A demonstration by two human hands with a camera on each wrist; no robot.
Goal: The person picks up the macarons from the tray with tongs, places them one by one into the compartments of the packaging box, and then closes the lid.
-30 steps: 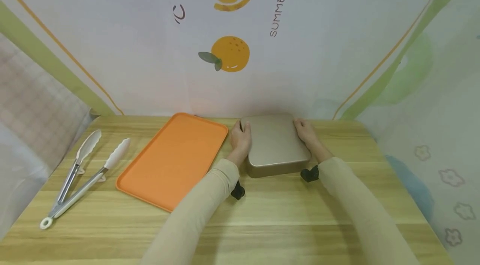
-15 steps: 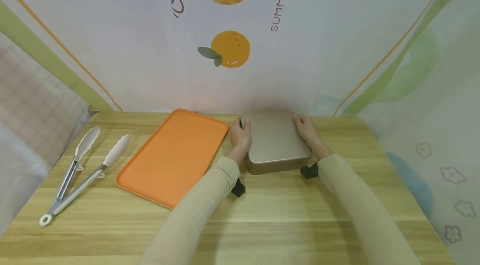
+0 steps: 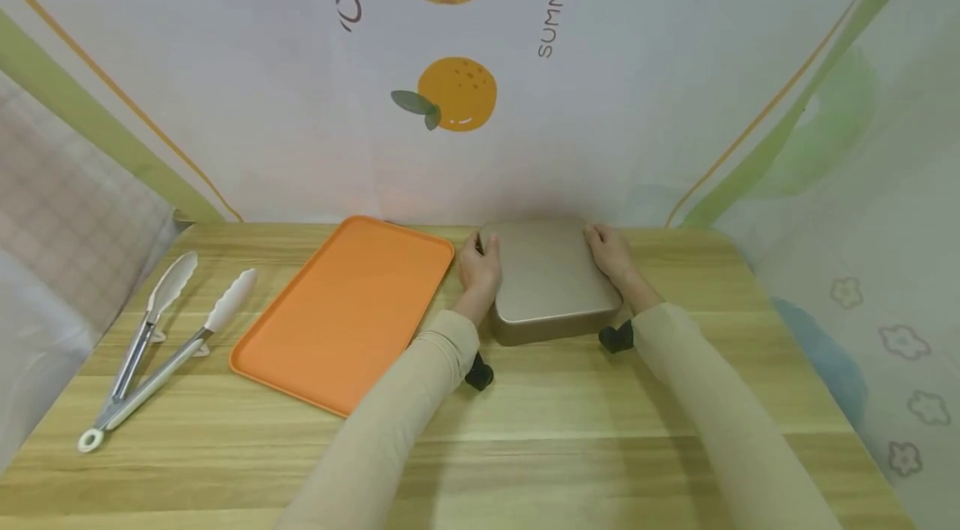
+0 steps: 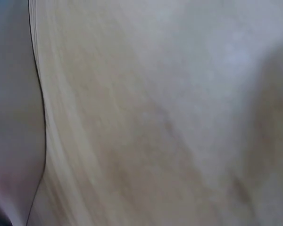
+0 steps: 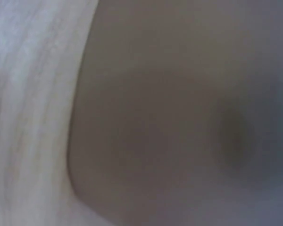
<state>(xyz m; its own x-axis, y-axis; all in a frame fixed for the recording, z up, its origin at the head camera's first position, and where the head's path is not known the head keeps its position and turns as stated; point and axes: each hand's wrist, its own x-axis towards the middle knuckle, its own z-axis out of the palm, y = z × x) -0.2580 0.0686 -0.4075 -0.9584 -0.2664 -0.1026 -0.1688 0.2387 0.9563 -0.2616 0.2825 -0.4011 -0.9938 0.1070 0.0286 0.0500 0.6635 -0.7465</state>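
Note:
A bronze-coloured rectangular baking pan (image 3: 551, 272) rests bottom-up on the wooden table near the back edge. My left hand (image 3: 480, 267) grips its left side, the thumb along the top edge. On the opposite side, my right hand (image 3: 611, 255) holds the right edge with bent fingers; its fingertips are partly hidden. The pan's side fills most of the right wrist view as a blurred brown surface (image 5: 146, 122). A grey-brown surface (image 4: 14, 103) lines the left of the left wrist view, too close to make out well.
An orange tray (image 3: 348, 313) lies flat left of the pan, partly behind the left sleeve. Farther left, white-tipped metal tongs (image 3: 146, 376) lie spread apart. A white curtain with printed oranges (image 3: 457, 94) hangs right behind the table (image 3: 540, 430).
The head view has tilted down a little, so everything sits slightly higher in it. Both hands stay on the baking pan, which shows no clear movement on the table.

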